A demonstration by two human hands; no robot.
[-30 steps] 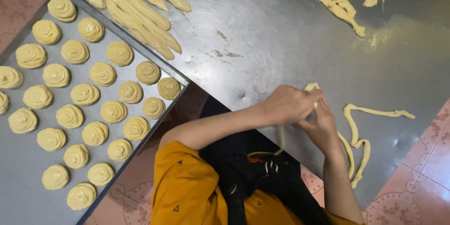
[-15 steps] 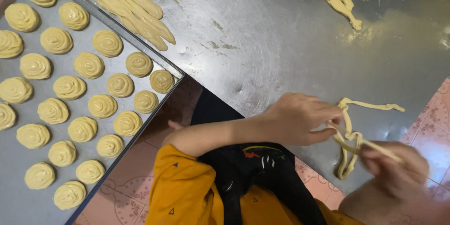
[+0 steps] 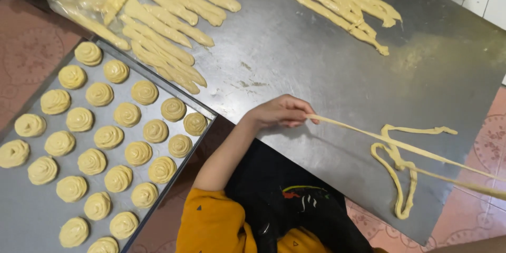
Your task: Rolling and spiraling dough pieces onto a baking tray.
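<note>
**Dough strand, stretched over the steel table**

Item: one thin strand of pale dough. My left hand pinches its near end between thumb and fingertips, close to the near edge of the steel table. From there the strand runs off to my right, raised above the metal, likely so it stays even and does not stick. My right hand is out of view beyond the right edge; whether it grips the far end I cannot tell.

A looped tangle of the same dough lies under the strand, by the table's near right corner.

Also present: thick piped dough strips along the far edge; a baking tray of swirled cookies at my left.
</note>
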